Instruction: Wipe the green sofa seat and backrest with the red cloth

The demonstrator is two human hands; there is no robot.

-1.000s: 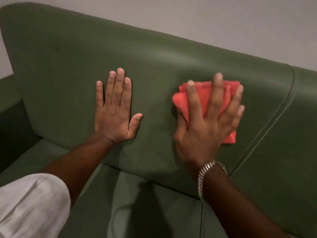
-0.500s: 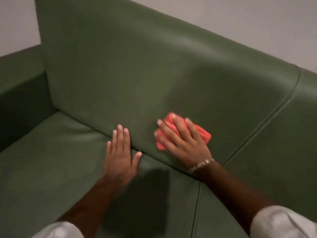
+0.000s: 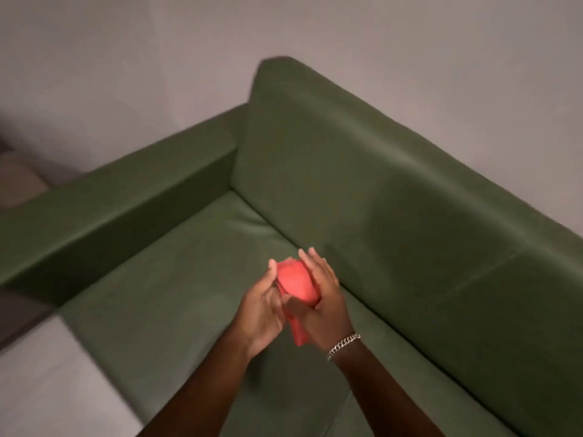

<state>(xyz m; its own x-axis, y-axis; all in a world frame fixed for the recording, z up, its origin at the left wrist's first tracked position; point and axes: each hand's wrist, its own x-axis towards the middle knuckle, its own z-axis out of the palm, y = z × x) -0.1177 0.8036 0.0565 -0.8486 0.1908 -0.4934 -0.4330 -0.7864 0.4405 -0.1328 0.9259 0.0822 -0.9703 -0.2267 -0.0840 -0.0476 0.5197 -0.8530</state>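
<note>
The red cloth (image 3: 296, 283) is bunched up between both my hands, held in the air above the green sofa seat (image 3: 176, 279). My left hand (image 3: 263, 310) cups it from the left with the fingers curled along its side. My right hand (image 3: 325, 298), with a silver chain bracelet at the wrist, closes on it from the right; a tail of cloth hangs below the palms. The green backrest (image 3: 378, 190) rises behind and to the right of my hands, which do not touch it.
The sofa's left armrest (image 3: 120, 197) runs along the seat's far left side. A plain grey wall (image 3: 347, 42) stands behind the sofa. Pale floor (image 3: 47, 389) shows at the lower left, in front of the seat's edge.
Both hands have come off the backrest and drawn together over the seat, and the left hand has joined the right on the cloth. The view has pulled back and swung right.
</note>
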